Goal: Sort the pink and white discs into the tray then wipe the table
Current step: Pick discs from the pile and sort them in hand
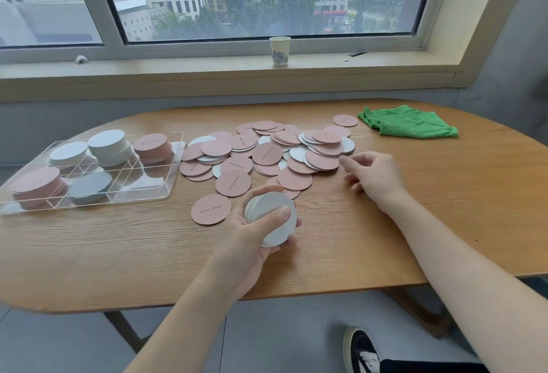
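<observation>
A loose pile of pink and white discs (267,153) covers the middle of the wooden table (415,209). My left hand (252,233) grips a stack of white discs (274,215), thumb on top, just above the table's near middle. My right hand (370,177) hovers at the pile's right edge with fingers apart and nothing in it, fingertips almost touching a pink disc. A clear divided tray (166,186) at the left holds stacks of white discs (109,147) and pink discs (152,147). One pink disc (211,209) lies alone beside my left hand.
A green cloth (409,122) lies crumpled at the table's far right. A paper cup (280,51) stands on the window sill behind the table. The table's rounded near edge runs below my forearms; a shoe (360,349) shows on the floor.
</observation>
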